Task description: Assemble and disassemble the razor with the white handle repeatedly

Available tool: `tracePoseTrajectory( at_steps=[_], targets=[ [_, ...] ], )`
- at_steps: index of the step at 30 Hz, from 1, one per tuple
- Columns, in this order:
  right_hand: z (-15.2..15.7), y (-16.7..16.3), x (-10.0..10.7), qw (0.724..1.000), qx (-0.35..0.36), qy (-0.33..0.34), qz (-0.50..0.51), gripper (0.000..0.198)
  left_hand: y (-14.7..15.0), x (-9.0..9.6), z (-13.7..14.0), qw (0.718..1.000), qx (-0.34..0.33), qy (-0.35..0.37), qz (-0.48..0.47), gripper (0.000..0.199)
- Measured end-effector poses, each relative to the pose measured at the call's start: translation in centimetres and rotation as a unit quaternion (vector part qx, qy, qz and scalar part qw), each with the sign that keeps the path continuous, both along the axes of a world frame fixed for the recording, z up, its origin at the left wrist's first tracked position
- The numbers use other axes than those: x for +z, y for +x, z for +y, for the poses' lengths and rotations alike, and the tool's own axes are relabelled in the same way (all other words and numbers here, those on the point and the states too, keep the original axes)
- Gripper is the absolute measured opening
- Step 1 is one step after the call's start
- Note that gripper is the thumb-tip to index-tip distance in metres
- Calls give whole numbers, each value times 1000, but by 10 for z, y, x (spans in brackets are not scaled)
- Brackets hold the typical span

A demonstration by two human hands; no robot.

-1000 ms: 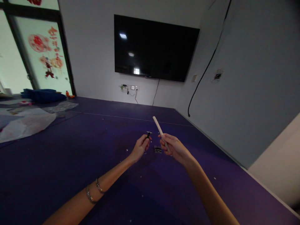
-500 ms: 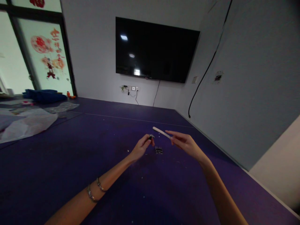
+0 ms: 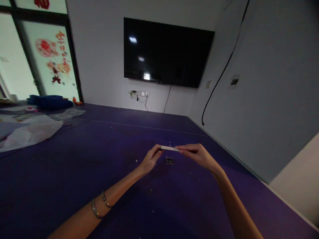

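My left hand (image 3: 150,159) is closed on a small dark piece (image 3: 160,149), mostly hidden by the fingers and too small to name. My right hand (image 3: 199,155) pinches one end of a slim white stick (image 3: 169,148) between thumb and fingers. The stick lies nearly level, and its rounded far end meets the small dark piece at my left fingertips. Just below the stick, a small dark rectangular part (image 3: 169,160) with light edges rests on the purple surface (image 3: 109,149).
White crumbs (image 3: 136,161) are scattered around the hands. Clear plastic sheeting (image 3: 37,132) and a blue cloth bundle (image 3: 50,102) lie at the far left. A television (image 3: 166,53) hangs on the back wall; a black cable (image 3: 221,74) dangles along the right wall.
The white stick has swung from an upward slant to nearly level, and its far end has come down to the small piece in my left hand. The rectangular part has stayed put.
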State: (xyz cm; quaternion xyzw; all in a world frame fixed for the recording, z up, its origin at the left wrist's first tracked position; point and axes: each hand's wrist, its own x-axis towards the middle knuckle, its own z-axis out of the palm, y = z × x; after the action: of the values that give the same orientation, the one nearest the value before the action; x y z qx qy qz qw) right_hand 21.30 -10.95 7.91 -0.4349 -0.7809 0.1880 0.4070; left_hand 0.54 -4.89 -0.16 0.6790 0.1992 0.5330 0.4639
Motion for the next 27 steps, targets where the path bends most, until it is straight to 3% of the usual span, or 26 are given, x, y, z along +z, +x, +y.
tracePoseTrajectory(
  at_steps=[11,16,22,27],
  targets=[
    [9,7,-7,999,-34,26,-7,21,5,-10,0,1000,-5,-18,-12,19],
    [9,5,-8,1000,4,3,-2,23,6,-9,-4,1000,-12,-16,-4,20],
    [9,12,-9,999,-38,4,1,23,7,-4,-10,1000,-2,-2,-14,20],
    [5,13,-4,1000,11,-15,-4,26,7,-3,-10,1000,0,-1,0,24]
  ],
)
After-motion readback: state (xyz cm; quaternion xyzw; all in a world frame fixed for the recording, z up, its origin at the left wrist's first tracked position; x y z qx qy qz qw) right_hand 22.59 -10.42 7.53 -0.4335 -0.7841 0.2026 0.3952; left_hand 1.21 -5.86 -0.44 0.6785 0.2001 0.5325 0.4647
